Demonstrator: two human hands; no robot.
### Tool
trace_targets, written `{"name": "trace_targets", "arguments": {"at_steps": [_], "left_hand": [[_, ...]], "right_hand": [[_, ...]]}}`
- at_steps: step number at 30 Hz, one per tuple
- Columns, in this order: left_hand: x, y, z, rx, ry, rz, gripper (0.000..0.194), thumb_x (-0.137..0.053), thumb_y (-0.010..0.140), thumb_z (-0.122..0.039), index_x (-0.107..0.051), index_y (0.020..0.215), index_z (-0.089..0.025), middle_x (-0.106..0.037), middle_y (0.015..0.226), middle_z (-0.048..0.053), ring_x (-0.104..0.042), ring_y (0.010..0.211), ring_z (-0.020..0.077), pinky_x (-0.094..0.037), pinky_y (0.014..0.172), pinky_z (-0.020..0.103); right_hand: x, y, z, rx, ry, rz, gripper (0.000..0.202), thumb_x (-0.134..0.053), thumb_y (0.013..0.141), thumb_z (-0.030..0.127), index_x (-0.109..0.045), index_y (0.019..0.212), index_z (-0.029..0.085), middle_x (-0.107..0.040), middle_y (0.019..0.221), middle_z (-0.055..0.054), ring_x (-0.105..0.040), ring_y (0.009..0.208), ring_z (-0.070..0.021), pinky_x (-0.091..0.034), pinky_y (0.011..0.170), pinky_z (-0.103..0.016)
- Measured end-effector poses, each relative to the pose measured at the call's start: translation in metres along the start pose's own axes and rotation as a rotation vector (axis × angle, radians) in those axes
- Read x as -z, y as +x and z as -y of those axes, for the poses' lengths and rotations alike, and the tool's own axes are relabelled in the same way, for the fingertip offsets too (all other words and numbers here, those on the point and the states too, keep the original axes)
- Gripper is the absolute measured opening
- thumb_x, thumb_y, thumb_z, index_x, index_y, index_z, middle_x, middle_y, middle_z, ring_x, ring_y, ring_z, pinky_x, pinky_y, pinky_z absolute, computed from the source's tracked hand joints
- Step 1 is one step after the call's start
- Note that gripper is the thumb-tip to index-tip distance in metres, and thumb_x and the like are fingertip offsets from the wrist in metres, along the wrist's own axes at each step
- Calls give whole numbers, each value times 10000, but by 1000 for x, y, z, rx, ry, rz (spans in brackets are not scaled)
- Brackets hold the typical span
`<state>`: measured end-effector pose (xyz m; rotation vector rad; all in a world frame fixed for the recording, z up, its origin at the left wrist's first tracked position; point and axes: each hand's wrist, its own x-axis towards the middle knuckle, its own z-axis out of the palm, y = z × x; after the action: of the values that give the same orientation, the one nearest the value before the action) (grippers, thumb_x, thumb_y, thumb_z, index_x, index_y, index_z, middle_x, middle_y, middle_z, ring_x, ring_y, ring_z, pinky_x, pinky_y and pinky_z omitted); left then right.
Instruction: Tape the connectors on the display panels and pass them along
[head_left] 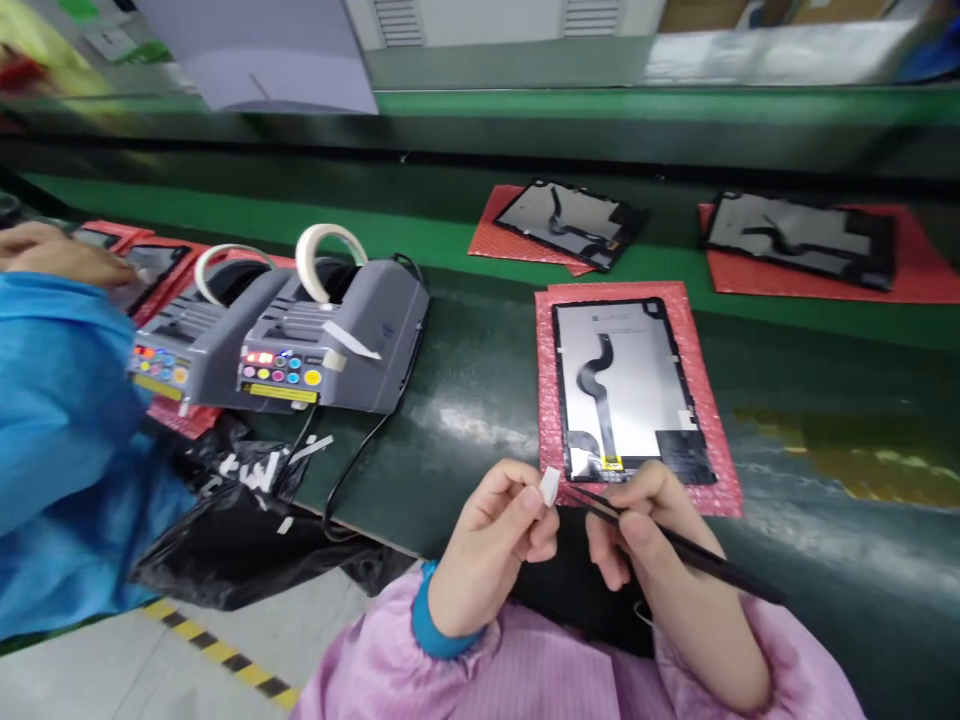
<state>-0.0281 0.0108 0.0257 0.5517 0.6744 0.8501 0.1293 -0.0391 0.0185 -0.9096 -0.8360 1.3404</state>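
Between thumb and forefinger, my left hand pinches a small piece of white tape. My right hand is closed around black tweezers, whose tips point left, close to the tape. Just beyond both hands lies a display panel with a silver back, black edges and a curved black flex cable. A yellow patch shows at the cable's near end. The panel rests on a pink bubble-wrap sheet, and neither hand clearly touches it.
Two grey tape dispensers with white rolls stand at the left. Further panels lie on pink sheets at the back. A black bag with tape scraps hangs off the table edge. A co-worker's blue sleeve is at far left.
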Motion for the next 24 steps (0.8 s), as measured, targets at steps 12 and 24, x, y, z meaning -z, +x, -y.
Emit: {"name": "trace_targets", "arguments": {"at_steps": [12,24], "left_hand": [[5,0,26,-237,350,127,204,-646,1030,-400,-634,950,-213,-464,776,-25,-456,661,98,-374,612,237],[14,16,24,-611,659,279,164,-562,1064,-361,-638,967,-253,-472,884,8,-498,782,148,-448,710,275]], "right_hand": [[-15,7,-1,-251,362,-253,379,-730,967,480,-509,802,218,-599,539,79,-471,385,-29,-362,392,-108],[30,-3,25,104,221,-311,247,-651,994,526,-673,952,283,-708,646,51,-632,469,-87,-544,478,-175]]}}
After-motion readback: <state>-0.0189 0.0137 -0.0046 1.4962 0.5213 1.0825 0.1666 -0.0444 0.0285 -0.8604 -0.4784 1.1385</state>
